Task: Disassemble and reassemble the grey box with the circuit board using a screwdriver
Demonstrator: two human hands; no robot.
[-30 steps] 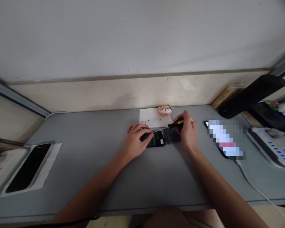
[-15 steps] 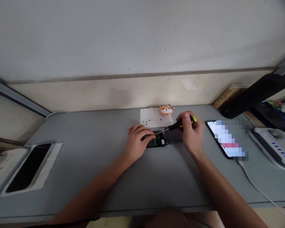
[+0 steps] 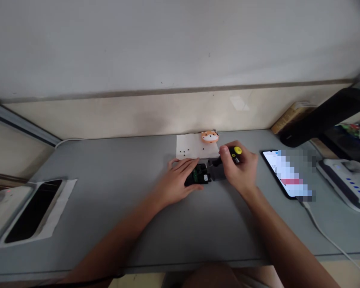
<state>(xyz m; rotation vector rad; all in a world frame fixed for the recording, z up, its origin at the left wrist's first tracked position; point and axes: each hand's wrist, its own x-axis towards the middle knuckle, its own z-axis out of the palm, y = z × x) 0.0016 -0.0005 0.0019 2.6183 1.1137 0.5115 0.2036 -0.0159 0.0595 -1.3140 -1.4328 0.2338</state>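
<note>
The right hand (image 3: 240, 170) now tips the screwdriver (image 3: 228, 157) upright, its yellow cap toward the camera; the left hand (image 3: 177, 182) lies flatter, fingers stretched beside the board (image 3: 199, 175).

Both bare forearms come in from the bottom edge, the left from 7 o'clock and the right from 5 o'clock, converging toward mid-frame. The left hand (image 3: 177, 182) lies palm down, its fingers stretched flat and pointing to 2 o'clock. The right hand (image 3: 242, 171), close by at its 3 o'clock, is curled tight round a screwdriver (image 3: 227, 157), with the thumb uppermost.
</note>
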